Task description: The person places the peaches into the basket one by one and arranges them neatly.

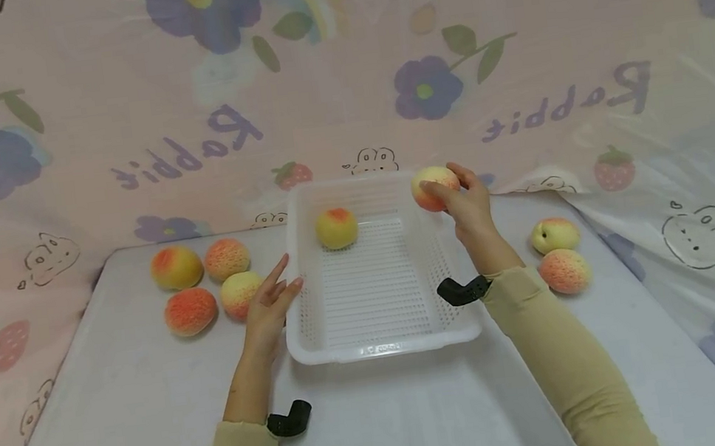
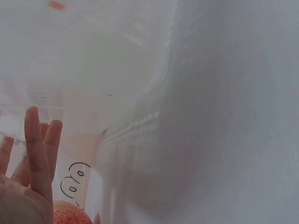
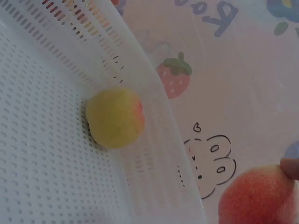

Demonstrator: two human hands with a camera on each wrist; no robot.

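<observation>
A white perforated plastic basket [image 1: 383, 350] stands in the middle of the table. One yellow peach with a red blush [image 1: 337, 228] lies inside, near its far left corner. My right hand [image 1: 473, 212] grips another peach [image 1: 431, 189] over the basket's far right rim; that red-blushed peach [image 3: 257, 198] also shows at the lower right in the right wrist view. At the basket's left side is my left hand [image 1: 268, 310], its fingers spread and extended by the wall. In the left wrist view those fingers [image 2: 35, 149] look straight.
Left of the basket lie several peaches: a yellow one [image 1: 176, 267], a pinkish one [image 1: 226, 259], a red one [image 1: 190, 312] and a pale one [image 1: 240, 294]. Two more, a yellowish peach [image 1: 555, 235] and a pink peach [image 1: 564, 271], sit at the right. A printed cloth [image 1: 328, 93] hangs behind.
</observation>
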